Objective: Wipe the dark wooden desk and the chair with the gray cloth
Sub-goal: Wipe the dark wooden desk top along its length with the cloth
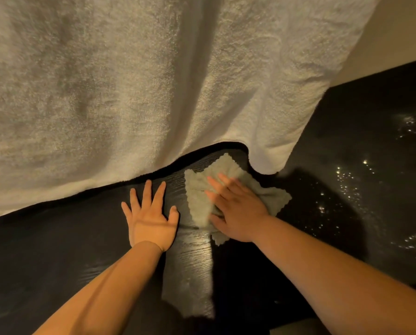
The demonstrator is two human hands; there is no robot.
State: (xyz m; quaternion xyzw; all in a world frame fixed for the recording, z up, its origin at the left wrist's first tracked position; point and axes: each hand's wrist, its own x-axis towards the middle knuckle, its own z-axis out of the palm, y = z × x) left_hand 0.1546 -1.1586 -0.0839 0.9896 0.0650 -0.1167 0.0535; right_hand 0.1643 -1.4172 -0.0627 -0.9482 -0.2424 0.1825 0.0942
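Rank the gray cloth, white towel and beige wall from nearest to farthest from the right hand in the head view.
1. gray cloth, directly under the right hand.
2. white towel, just ahead of it.
3. beige wall, far upper right.

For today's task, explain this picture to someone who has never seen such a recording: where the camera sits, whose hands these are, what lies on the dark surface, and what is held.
There is no machine here. A person wears one camera on the head, and it looks down at their own bare hands. The left hand rests flat, fingers spread, on the dark wooden desk. The right hand, blurred, presses a gray cloth onto the desk with straight fingers. A big pale fluffy fabric fills the upper picture beyond the hands. Neither hand grips anything.
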